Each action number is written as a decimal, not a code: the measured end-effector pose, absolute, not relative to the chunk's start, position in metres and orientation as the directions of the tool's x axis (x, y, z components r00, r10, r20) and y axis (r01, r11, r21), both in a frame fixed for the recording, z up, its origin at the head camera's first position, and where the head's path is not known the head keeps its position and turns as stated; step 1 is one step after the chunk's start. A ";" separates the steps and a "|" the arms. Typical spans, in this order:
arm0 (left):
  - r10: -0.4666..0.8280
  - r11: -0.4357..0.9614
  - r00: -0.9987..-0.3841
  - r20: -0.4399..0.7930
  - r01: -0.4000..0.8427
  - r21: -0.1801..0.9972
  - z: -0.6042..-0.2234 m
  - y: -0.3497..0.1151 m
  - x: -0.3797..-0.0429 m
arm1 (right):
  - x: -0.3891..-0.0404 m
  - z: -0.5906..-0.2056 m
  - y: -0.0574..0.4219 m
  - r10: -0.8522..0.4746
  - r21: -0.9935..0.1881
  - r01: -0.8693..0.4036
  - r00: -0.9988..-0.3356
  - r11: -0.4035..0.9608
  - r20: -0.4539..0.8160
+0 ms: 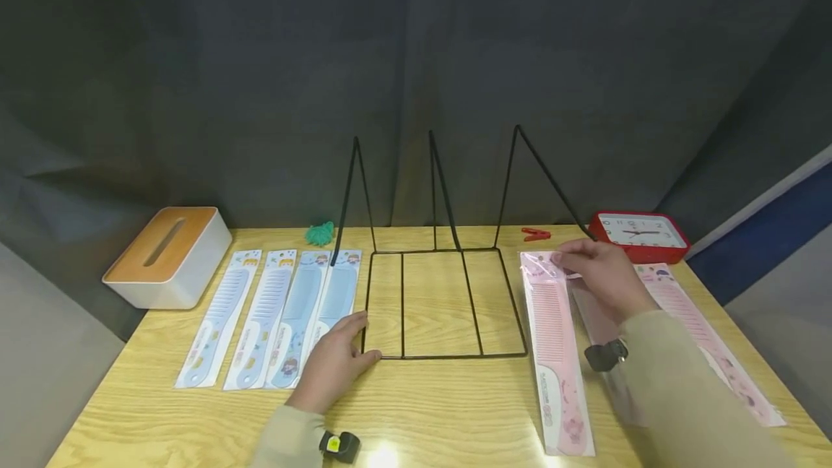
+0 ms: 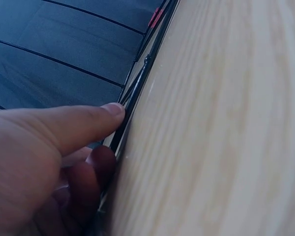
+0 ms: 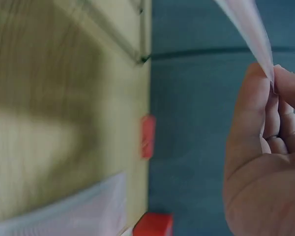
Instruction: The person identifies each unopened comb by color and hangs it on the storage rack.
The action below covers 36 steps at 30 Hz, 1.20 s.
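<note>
My right hand point(image 1: 604, 276) pinches the top edge of a pink comb in a clear package point(image 1: 555, 352), between thumb and fingers. In the head view the package hangs lengthwise beside the right end of a black wire rack point(image 1: 442, 357); the right wrist view shows it edge-on between the fingertips. At the rack's front left corner, my left hand point(image 1: 331, 367) grips the wire, the thumb on one side and curled fingers on the other in the left wrist view. More packaged pink combs point(image 1: 708, 334) lie on the table under and beyond the right forearm, which partly covers them.
Several packaged blue combs point(image 1: 217, 320) lie in a row left of the rack. Behind them are a tissue box point(image 1: 162, 295) and a green tangle point(image 1: 320, 234). A red clip point(image 1: 536, 235) and red clock point(image 1: 640, 230) sit at the back right, before a dark curtain point(image 1: 416, 56).
</note>
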<state>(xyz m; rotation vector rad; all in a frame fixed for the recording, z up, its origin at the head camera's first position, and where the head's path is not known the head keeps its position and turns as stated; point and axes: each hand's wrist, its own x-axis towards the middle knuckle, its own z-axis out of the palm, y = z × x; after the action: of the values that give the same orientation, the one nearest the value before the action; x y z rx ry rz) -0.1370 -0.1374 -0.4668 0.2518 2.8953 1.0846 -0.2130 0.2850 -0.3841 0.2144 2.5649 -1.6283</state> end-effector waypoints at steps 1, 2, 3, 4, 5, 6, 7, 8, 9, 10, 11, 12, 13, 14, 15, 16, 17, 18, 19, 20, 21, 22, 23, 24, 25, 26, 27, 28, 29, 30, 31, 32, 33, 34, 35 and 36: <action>0.167 0.743 -0.986 0.022 0.141 0.654 -0.467 -0.137 -0.137 | -0.208 -0.380 0.280 0.064 -0.905 0.150 -0.989 0.398 -0.135; 0.169 0.744 -0.985 0.024 0.144 0.652 -0.466 -0.137 -0.137 | -0.204 -0.377 0.275 0.058 -0.920 0.123 -0.992 0.372 -0.110; 0.170 0.748 -0.985 0.027 0.147 0.647 -0.466 -0.137 -0.137 | -0.199 -0.373 0.270 0.056 -0.930 0.102 -0.995 0.354 -0.088; 0.171 0.751 -0.985 0.028 0.149 0.643 -0.466 -0.137 -0.137 | -0.196 -0.369 0.266 0.054 -0.938 0.081 -0.996 0.336 -0.066; 0.173 0.755 -0.984 0.030 0.152 0.638 -0.466 -0.136 -0.137 | -0.192 -0.366 0.261 0.054 -0.947 0.066 -0.997 0.314 -0.052; 0.174 0.758 -0.984 0.031 0.154 0.634 -0.466 -0.136 -0.137 | -0.188 -0.363 0.256 0.054 -0.954 0.057 -0.998 0.295 -0.043; 0.176 0.761 -0.984 0.032 0.157 0.630 -0.466 -0.136 -0.137 | -0.184 -0.360 0.251 0.055 -0.956 0.055 -0.998 0.287 -0.041; 0.178 0.764 -0.983 0.033 0.159 0.625 -0.466 -0.135 -0.137 | -0.181 -0.357 0.246 0.060 -0.957 0.058 -0.997 0.283 -0.042; 0.181 0.766 -0.983 0.033 0.161 0.622 -0.466 -0.135 -0.137 | -0.177 -0.354 0.242 0.065 -0.957 0.059 -0.997 0.285 -0.042; 0.182 0.766 -0.983 0.032 0.162 0.622 -0.466 -0.135 -0.137 | -0.174 -0.351 0.237 0.069 -0.956 0.059 -0.997 0.287 -0.041; 0.181 0.767 -0.983 0.031 0.161 0.620 -0.466 -0.135 -0.137 | -0.170 -0.349 0.232 0.072 -0.954 0.057 -0.997 0.294 -0.038; 0.180 0.770 -0.983 0.029 0.159 0.618 -0.466 -0.135 -0.137 | -0.167 -0.347 0.228 0.071 -0.953 0.049 -0.997 0.299 -0.029; 0.178 0.771 -0.984 0.027 0.157 0.617 -0.466 -0.135 -0.137 | -0.164 -0.345 0.223 0.068 -0.955 0.035 -0.998 0.295 -0.016; 0.177 0.774 -0.984 0.025 0.154 0.614 -0.466 -0.135 -0.137 | -0.161 -0.343 0.219 0.065 -0.957 0.019 -0.998 0.288 0.000; 0.175 0.775 -0.984 0.023 0.152 0.613 -0.466 -0.135 -0.137 | -0.158 -0.342 0.215 0.059 -0.960 -0.001 -0.998 0.279 0.018; 0.174 0.777 -0.985 0.021 0.150 0.611 -0.466 -0.135 -0.137 | -0.155 -0.340 0.211 0.054 -0.963 -0.021 -0.998 0.269 0.037; 0.174 0.778 -0.985 0.019 0.149 0.610 -0.466 -0.135 -0.137 | -0.152 -0.338 0.207 0.048 -0.965 -0.043 -0.997 0.258 0.057; 0.174 0.778 -0.985 0.017 0.149 0.610 -0.466 -0.134 -0.136 | -0.149 -0.336 0.204 0.044 -0.968 -0.059 -0.996 0.244 0.072; 0.174 0.778 -0.985 0.017 0.149 0.611 -0.465 -0.134 -0.136 | -0.146 -0.334 0.201 0.042 -0.971 -0.072 -0.996 0.227 0.084; 0.175 0.777 -0.984 0.019 0.150 0.611 -0.465 -0.134 -0.136 | -0.143 -0.332 0.198 0.043 -0.971 -0.084 -0.994 0.224 0.096; 0.175 0.775 -0.984 0.019 0.150 0.614 -0.465 -0.134 -0.136 | -0.140 -0.329 0.195 0.043 -0.971 -0.098 -0.993 0.216 0.110; 0.175 0.773 -0.984 0.020 0.150 0.616 -0.465 -0.134 -0.136 | -0.138 -0.327 0.192 0.044 -0.970 -0.111 -0.991 0.214 0.124; 0.175 0.771 -0.984 0.022 0.151 0.619 -0.465 -0.133 -0.136 | -0.135 -0.326 0.188 0.047 -0.969 -0.127 -0.989 0.210 0.139; 0.174 0.770 -0.984 0.023 0.151 0.620 -0.465 -0.133 -0.136 | -0.132 -0.324 0.185 0.046 -0.967 -0.143 -0.987 0.209 0.155; 0.173 0.770 -0.985 0.024 0.150 0.621 -0.465 -0.133 -0.136 | -0.130 -0.323 0.182 0.045 -0.965 -0.164 -0.983 0.203 0.176; 0.173 0.771 -0.985 0.028 0.153 0.618 -0.465 -0.133 -0.136 | -0.127 -0.322 0.179 0.040 -0.961 -0.189 -0.979 0.201 0.201; 0.172 0.770 -0.985 0.028 0.152 0.619 -0.465 -0.132 -0.136 | -0.124 -0.321 0.176 0.034 -0.957 -0.216 -0.973 0.195 0.227; 0.171 0.770 -0.985 0.027 0.151 0.620 -0.465 -0.132 -0.136 | -0.122 -0.319 0.173 0.027 -0.952 -0.243 -0.967 0.186 0.252; 0.170 0.770 -0.985 0.026 0.149 0.620 -0.465 -0.132 -0.136 | -0.119 -0.318 0.170 0.016 -0.949 -0.267 -0.962 0.170 0.274; 0.168 0.771 -0.985 0.028 0.149 0.619 -0.465 -0.132 -0.136 | -0.117 -0.316 0.167 0.002 -0.945 -0.290 -0.956 0.150 0.293; 0.165 0.772 -0.986 0.031 0.149 0.618 -0.465 -0.132 -0.136 | -0.114 -0.314 0.165 -0.010 -0.942 -0.312 -0.949 0.126 0.314; 0.163 0.773 -0.986 0.032 0.148 0.617 -0.466 -0.132 -0.136 | -0.111 -0.312 0.162 -0.020 -0.936 -0.332 -0.943 0.114 0.332; 0.162 0.772 -0.986 0.030 0.145 0.619 -0.466 -0.132 -0.136 | -0.109 -0.310 0.160 -0.028 -0.931 -0.352 -0.936 0.100 0.351; 0.160 0.774 -0.987 0.032 0.146 0.617 -0.466 -0.132 -0.136 | -0.106 -0.308 0.157 -0.034 -0.926 -0.369 -0.929 0.081 0.367; 0.159 0.776 -0.987 0.033 0.145 0.614 -0.466 -0.132 -0.137 | -0.104 -0.306 0.155 -0.038 -0.921 -0.384 -0.923 0.069 0.383; 0.157 0.778 -0.987 0.036 0.146 0.611 -0.466 -0.133 -0.137 | -0.102 -0.304 0.152 -0.041 -0.915 -0.399 -0.917 0.059 0.397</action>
<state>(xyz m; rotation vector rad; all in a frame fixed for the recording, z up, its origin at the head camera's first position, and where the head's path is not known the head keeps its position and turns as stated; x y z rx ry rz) -0.1367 -0.1327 -0.4662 0.2507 2.9460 1.0094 -0.1022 0.1524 -0.3037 -0.5289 2.4616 -2.3004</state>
